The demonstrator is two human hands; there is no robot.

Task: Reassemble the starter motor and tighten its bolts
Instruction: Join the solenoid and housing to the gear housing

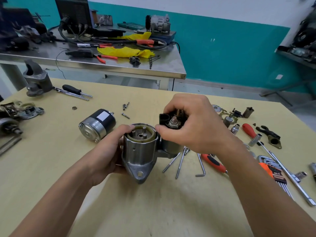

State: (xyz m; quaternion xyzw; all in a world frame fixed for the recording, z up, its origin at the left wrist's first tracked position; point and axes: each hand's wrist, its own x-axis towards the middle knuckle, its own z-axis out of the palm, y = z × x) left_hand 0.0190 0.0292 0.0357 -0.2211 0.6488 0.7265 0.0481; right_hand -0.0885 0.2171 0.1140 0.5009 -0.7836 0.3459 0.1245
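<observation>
We have the starter housing [139, 151] standing upright near the middle of the pale worktop [153, 211]. Its open end faces up, so a toothed ring and three small pins show inside the rim. Our left grip [109, 151] wraps round the housing's left side, with one fingertip on the rim. Our right grip [191, 124] curls over the top of the solenoid [171, 123], fingers round its black cap, where a threaded stud with a nut shows. The solenoid stands just beside the housing on its right, touching it, though we cannot tell whether it is fully seated. The motor body [98, 125], a black and silver cylinder, lies on its side behind and to the left of the housing, apart from it. A few short bolts [125, 115] lie loose on the worktop just beyond it. Two long bolts [178, 162] and a hex key [201, 166] lie just right of the housing, beside an orange-handled screwdriver [213, 162]. Further right we see a red-handled socket driver [249, 131] and a set of hex keys [273, 171]
</observation>
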